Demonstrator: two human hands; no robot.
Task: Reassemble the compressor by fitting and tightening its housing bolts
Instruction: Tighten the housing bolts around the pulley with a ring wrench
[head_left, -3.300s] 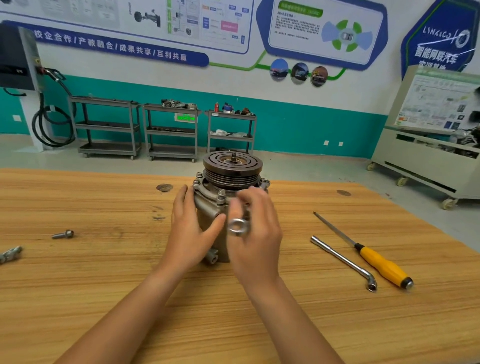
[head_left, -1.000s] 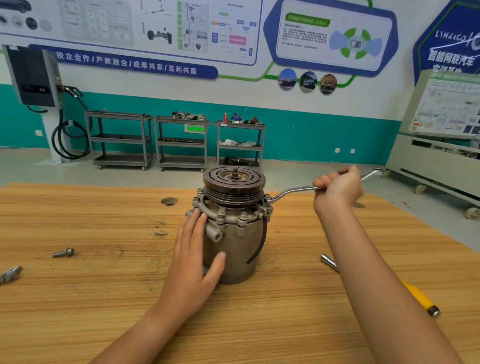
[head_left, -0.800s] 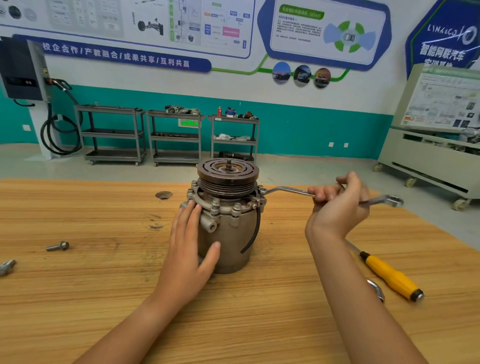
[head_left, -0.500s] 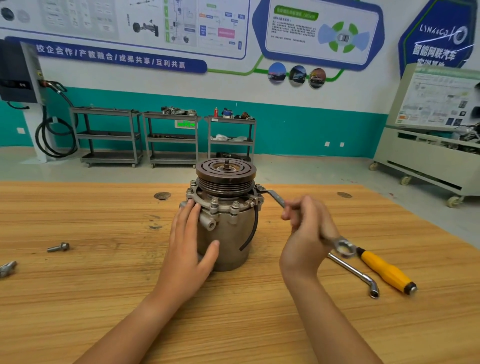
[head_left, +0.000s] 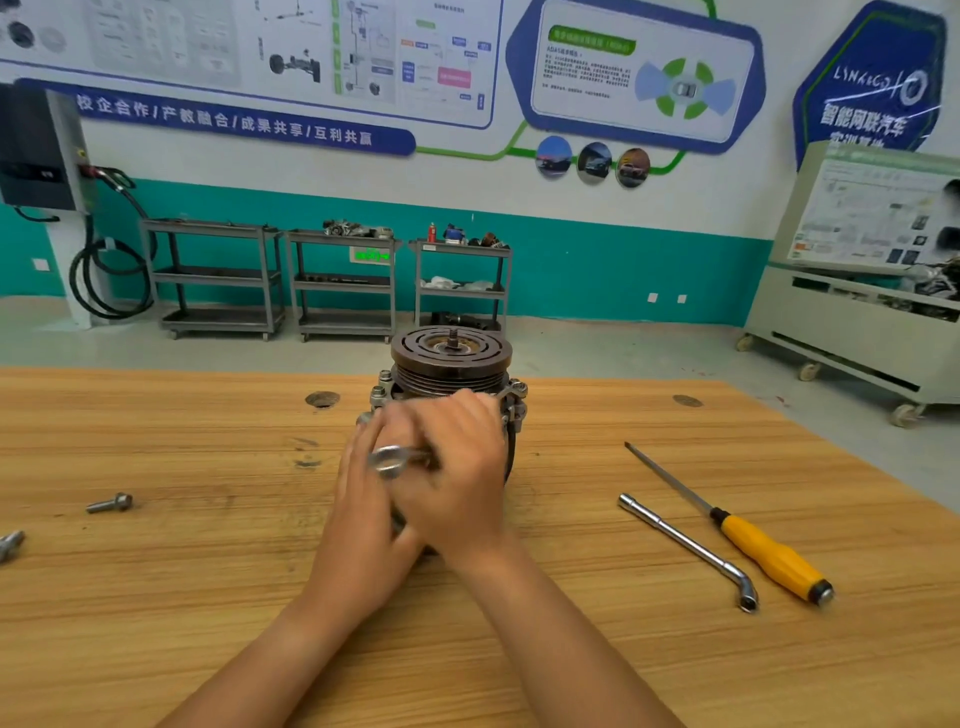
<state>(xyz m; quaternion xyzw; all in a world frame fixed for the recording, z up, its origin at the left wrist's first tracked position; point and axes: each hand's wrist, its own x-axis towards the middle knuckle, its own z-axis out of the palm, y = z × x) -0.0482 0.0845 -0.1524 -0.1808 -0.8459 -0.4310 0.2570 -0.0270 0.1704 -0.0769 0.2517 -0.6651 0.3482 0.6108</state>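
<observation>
The compressor stands upright in the middle of the worktop with its pulley face up, and our hands cover most of its housing. At the far left edge we see a small metal part, and near it a loose bolt lying on its side. Our left hand lies flat against the housing, fingers straight. Our right hand, blurred, is clenched around a wrench whose ring end shows in front of the left fingers. Well to the right lie an L-shaped socket wrench and, just beside it, a yellow-handled screwdriver.
</observation>
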